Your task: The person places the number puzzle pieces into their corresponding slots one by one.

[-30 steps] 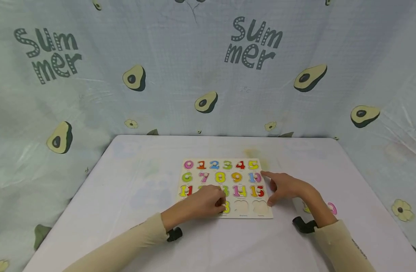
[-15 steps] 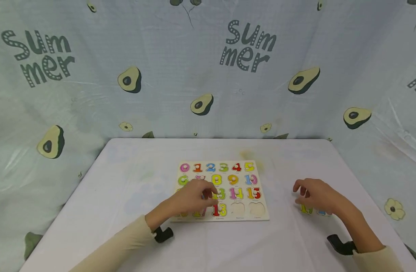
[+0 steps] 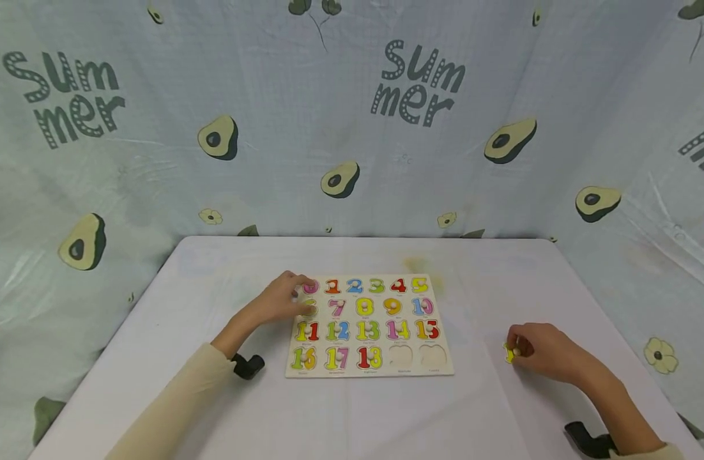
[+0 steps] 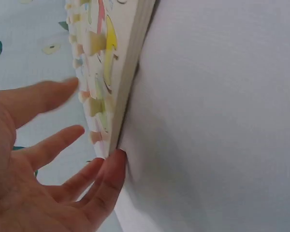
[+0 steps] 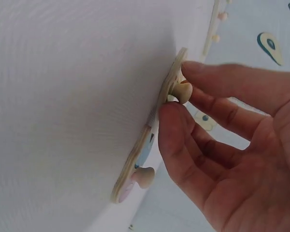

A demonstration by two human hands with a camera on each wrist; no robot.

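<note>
A wooden number puzzle board point(image 3: 386, 372) lies on the table, with knobbed number pieces in its upper rows and two bare recesses at bottom right. My left hand point(image 3: 274, 299) is at the board's left side, by the 0 and the 6. In the left wrist view its fingers are spread and fingertips point(image 4: 117, 157) touch the board's edge. To the right of the board, my right hand point(image 3: 550, 348) pinches a yellow number puzzle piece point(image 3: 509, 353). The right wrist view shows thumb and fingers around that piece point(image 5: 170, 79), beside its wooden knob.
A second knobbed piece point(image 5: 133, 166), blue and pink, lies beside the held one in the right wrist view; the right hand hides it in the head view. A white cloth covers the table point(image 3: 358, 421). Behind hangs a printed curtain point(image 3: 283, 96).
My left hand has moved from over the board's lower rows to its upper left edge. My right hand has left the board's right edge, moved right and taken hold of the yellow piece.
</note>
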